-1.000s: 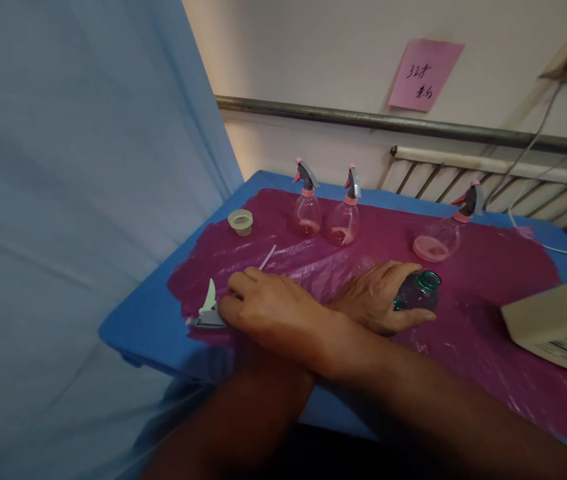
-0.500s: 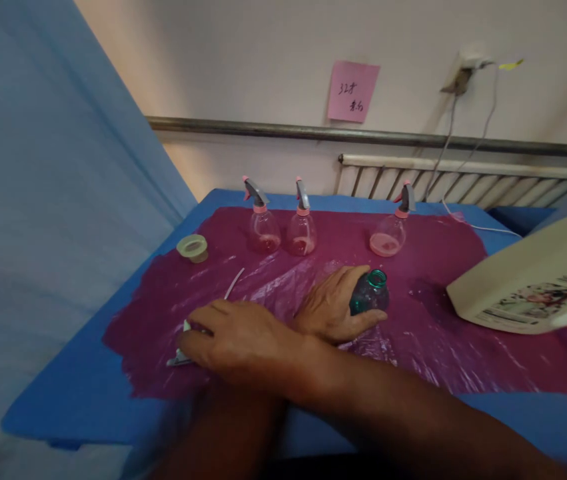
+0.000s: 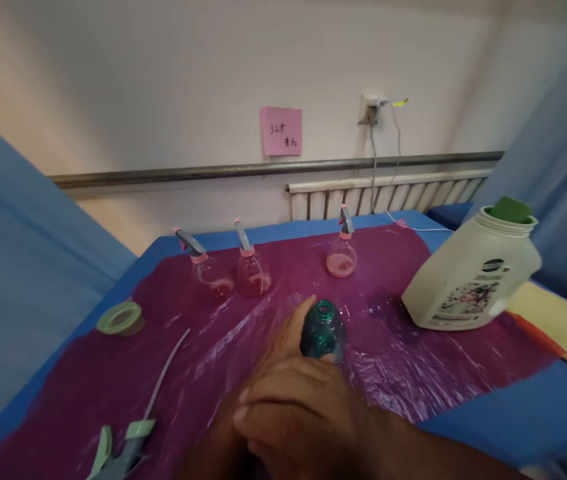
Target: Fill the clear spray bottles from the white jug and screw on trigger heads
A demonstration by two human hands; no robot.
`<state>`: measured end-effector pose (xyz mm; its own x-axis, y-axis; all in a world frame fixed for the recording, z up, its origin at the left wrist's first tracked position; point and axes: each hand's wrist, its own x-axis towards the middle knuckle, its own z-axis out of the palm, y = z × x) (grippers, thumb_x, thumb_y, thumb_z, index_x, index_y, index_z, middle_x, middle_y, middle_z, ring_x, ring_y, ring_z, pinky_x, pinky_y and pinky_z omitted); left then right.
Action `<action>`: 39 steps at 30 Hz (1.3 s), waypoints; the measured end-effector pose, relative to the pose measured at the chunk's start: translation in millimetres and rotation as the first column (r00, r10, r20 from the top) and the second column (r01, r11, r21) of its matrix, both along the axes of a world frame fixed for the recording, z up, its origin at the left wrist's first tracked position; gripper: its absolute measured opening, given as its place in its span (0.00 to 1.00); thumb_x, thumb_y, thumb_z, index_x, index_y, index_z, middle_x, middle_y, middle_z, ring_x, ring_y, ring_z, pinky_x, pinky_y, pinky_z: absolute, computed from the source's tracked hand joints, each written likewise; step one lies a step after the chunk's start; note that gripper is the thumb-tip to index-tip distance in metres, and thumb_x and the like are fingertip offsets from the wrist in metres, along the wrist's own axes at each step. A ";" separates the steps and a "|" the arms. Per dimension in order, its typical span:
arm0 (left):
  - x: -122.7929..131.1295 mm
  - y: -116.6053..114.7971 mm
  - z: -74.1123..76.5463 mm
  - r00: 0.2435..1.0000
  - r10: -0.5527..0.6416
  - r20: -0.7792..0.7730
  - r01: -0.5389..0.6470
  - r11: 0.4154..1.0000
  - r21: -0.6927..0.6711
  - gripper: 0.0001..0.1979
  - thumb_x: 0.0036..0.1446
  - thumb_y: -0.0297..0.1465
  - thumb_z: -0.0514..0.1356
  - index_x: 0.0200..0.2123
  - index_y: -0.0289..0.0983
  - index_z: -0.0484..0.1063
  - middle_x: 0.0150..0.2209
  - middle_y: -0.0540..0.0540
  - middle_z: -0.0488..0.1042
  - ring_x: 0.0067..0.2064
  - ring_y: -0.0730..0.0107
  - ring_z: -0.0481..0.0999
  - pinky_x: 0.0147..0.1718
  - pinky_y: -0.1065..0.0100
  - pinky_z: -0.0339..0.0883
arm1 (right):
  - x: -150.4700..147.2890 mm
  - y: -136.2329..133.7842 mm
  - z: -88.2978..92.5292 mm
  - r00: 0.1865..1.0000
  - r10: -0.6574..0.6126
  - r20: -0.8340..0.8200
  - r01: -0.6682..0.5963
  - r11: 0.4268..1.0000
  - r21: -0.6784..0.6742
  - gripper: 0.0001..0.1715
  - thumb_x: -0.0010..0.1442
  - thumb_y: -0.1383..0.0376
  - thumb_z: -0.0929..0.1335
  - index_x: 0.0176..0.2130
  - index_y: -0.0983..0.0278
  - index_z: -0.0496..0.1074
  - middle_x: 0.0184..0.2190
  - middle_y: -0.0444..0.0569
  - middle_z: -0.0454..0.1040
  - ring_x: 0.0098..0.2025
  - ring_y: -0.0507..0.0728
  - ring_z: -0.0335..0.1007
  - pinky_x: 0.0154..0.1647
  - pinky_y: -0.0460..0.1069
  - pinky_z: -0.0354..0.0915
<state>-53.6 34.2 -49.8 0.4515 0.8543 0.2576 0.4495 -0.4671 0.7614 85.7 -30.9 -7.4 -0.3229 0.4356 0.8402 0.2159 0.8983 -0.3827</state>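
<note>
My left hand (image 3: pixel 283 340) is wrapped round a small green transparent bottle (image 3: pixel 324 330) with an open neck, standing on the magenta plastic sheet (image 3: pixel 413 360). My right hand (image 3: pixel 298 413) lies across my left wrist, just in front of the bottle, fingers loosely bent, and I see nothing in them. A pale green and grey spray head with a long thin tube (image 3: pixel 126 445) lies alone on the sheet at the lower left, well away from both hands.
Three pink-topped spray bottles (image 3: pixel 208 275) (image 3: pixel 250 270) (image 3: pixel 342 253) stand along the back. A large cream detergent jug (image 3: pixel 468 283) stands at the right, beside a yellow sheet (image 3: pixel 563 327). A pale green cap (image 3: pixel 120 318) sits at the left. Blue curtains hang on both sides.
My right hand has let go of the spray head and drawn back right, over my left wrist. The view has swung right and up, and the jug now shows whole.
</note>
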 end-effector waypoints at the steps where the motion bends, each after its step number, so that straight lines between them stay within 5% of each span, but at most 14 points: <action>1: -1.0 1.8 1.3 1.000 0.006 0.009 -0.006 0.999 -0.034 0.46 0.61 0.43 0.75 0.79 0.50 0.62 0.69 0.41 0.79 0.68 0.40 0.80 0.71 0.37 0.73 | 6.7 0.3 -2.0 1.000 0.002 0.014 -0.002 1.000 0.016 0.25 0.72 0.66 0.73 0.65 0.58 0.74 0.56 0.47 0.86 0.55 0.53 0.84 0.60 0.49 0.82; 5: -1.9 4.7 12.2 0.998 0.050 -0.025 -0.053 0.992 -0.111 0.43 0.62 0.43 0.74 0.77 0.47 0.65 0.70 0.38 0.78 0.70 0.42 0.79 0.73 0.40 0.72 | 45.2 -5.4 -9.6 0.996 -0.079 0.048 0.075 0.995 0.066 0.20 0.73 0.69 0.72 0.62 0.65 0.74 0.51 0.51 0.86 0.52 0.54 0.85 0.60 0.50 0.81; 9: 1.0 0.2 21.0 0.993 0.094 -0.069 -0.095 0.995 -0.004 0.42 0.61 0.35 0.71 0.77 0.46 0.65 0.74 0.38 0.73 0.74 0.42 0.75 0.75 0.39 0.70 | 101.3 -21.5 -19.6 0.931 -0.340 0.133 0.341 0.940 0.016 0.25 0.72 0.73 0.70 0.65 0.65 0.73 0.50 0.53 0.86 0.51 0.56 0.86 0.53 0.50 0.83; 13: 2.4 -0.9 21.7 0.990 0.106 -0.092 -0.101 0.993 0.053 0.41 0.61 0.35 0.71 0.76 0.46 0.67 0.73 0.38 0.74 0.73 0.41 0.77 0.73 0.39 0.72 | 164.8 -36.4 -32.9 0.777 -0.605 0.175 0.607 0.793 0.048 0.24 0.72 0.71 0.71 0.64 0.60 0.76 0.53 0.51 0.87 0.54 0.57 0.86 0.57 0.51 0.82; 17: 2.7 1.9 21.6 0.991 0.093 -0.096 -0.089 0.995 0.038 0.40 0.61 0.36 0.71 0.76 0.45 0.68 0.72 0.36 0.75 0.72 0.39 0.78 0.71 0.36 0.74 | 218.7 -38.7 -32.1 0.583 -0.812 0.008 0.810 0.581 -0.084 0.25 0.70 0.64 0.76 0.64 0.56 0.78 0.56 0.52 0.86 0.57 0.61 0.85 0.63 0.58 0.80; 20: 3.0 2.7 23.7 0.988 0.107 -0.114 -0.108 0.994 -0.008 0.42 0.62 0.38 0.70 0.78 0.45 0.66 0.75 0.35 0.73 0.73 0.36 0.76 0.71 0.34 0.74 | 245.4 -26.2 -21.7 0.340 -0.908 -0.244 0.847 0.409 -0.340 0.27 0.67 0.56 0.77 0.62 0.60 0.80 0.56 0.58 0.85 0.52 0.64 0.85 0.63 0.64 0.79; 23: 2.7 2.2 26.1 0.982 0.143 -0.126 -0.152 0.986 -0.067 0.44 0.62 0.40 0.70 0.79 0.44 0.63 0.75 0.34 0.72 0.73 0.35 0.76 0.70 0.32 0.74 | 266.0 -5.1 -15.0 0.180 -0.907 -0.380 0.768 0.371 -0.522 0.33 0.62 0.52 0.79 0.62 0.62 0.77 0.60 0.61 0.82 0.58 0.65 0.83 0.67 0.66 0.74; 28: 2.0 2.6 28.3 0.977 0.194 -0.092 -0.204 0.973 -0.109 0.42 0.63 0.43 0.69 0.77 0.41 0.63 0.70 0.34 0.77 0.69 0.39 0.80 0.70 0.35 0.74 | 295.3 24.5 -22.8 0.198 -0.898 -0.394 0.569 0.433 -0.699 0.46 0.46 0.50 0.82 0.60 0.61 0.74 0.60 0.59 0.81 0.63 0.67 0.79 0.73 0.65 0.68; 34: 2.7 2.9 25.9 0.978 0.182 -0.104 -0.191 0.979 -0.076 0.41 0.61 0.43 0.69 0.75 0.42 0.65 0.71 0.34 0.76 0.70 0.38 0.80 0.71 0.34 0.73 | 310.9 31.8 -27.0 0.249 -0.961 -0.122 0.517 0.239 -0.822 0.28 0.42 0.51 0.79 0.41 0.61 0.80 0.37 0.53 0.84 0.41 0.64 0.79 0.43 0.56 0.75; 39: 4.5 1.4 24.6 0.980 0.168 -0.103 -0.176 0.981 -0.077 0.40 0.62 0.42 0.69 0.75 0.43 0.65 0.72 0.35 0.76 0.71 0.40 0.79 0.71 0.35 0.73 | 310.4 33.9 -32.2 0.257 -0.966 -0.014 0.532 0.154 -0.833 0.23 0.43 0.52 0.76 0.37 0.62 0.79 0.33 0.53 0.84 0.39 0.67 0.80 0.37 0.55 0.74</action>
